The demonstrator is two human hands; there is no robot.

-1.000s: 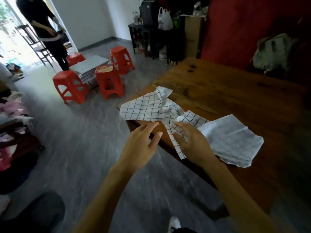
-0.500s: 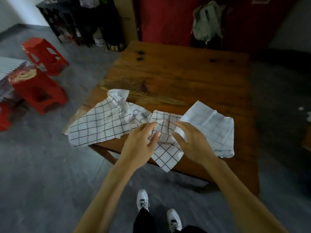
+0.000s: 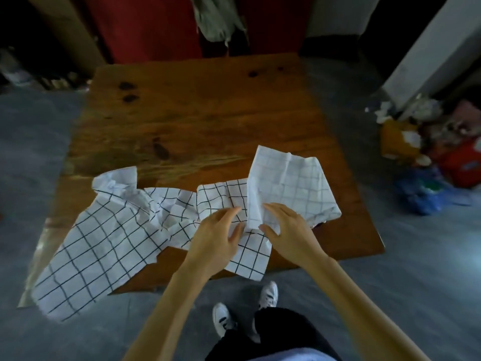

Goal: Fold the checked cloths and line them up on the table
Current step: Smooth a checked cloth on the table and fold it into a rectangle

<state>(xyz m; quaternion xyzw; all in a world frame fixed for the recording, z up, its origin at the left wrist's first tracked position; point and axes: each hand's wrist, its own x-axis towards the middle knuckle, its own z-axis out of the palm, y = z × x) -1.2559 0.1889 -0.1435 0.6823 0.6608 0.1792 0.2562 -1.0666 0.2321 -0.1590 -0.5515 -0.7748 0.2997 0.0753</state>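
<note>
Checked white cloths lie crumpled along the near edge of the wooden table (image 3: pixel 208 121). The left cloth (image 3: pixel 104 243) has bold black checks and hangs over the front-left corner. The right cloth (image 3: pixel 291 183) shows a paler side and lies loosely folded. Between them a bold-checked part (image 3: pixel 221 199) droops over the front edge. My left hand (image 3: pixel 218 238) rests on this middle part with its fingers stretched out. My right hand (image 3: pixel 289 230) touches the left edge of the pale cloth, fingers and thumb spread. Neither hand plainly grips the fabric.
The far half of the table is bare wood with dark knots. A red panel (image 3: pixel 145 27) and a hanging grey bag (image 3: pixel 218 19) stand behind it. Clutter, a blue bag (image 3: pixel 421 194) and a red item sit on the floor at the right. My shoes (image 3: pixel 269 294) are under the front edge.
My view has swung right to face the table squarely. Both hands have moved forward onto the middle of the cloths. The cloths lie much as before.
</note>
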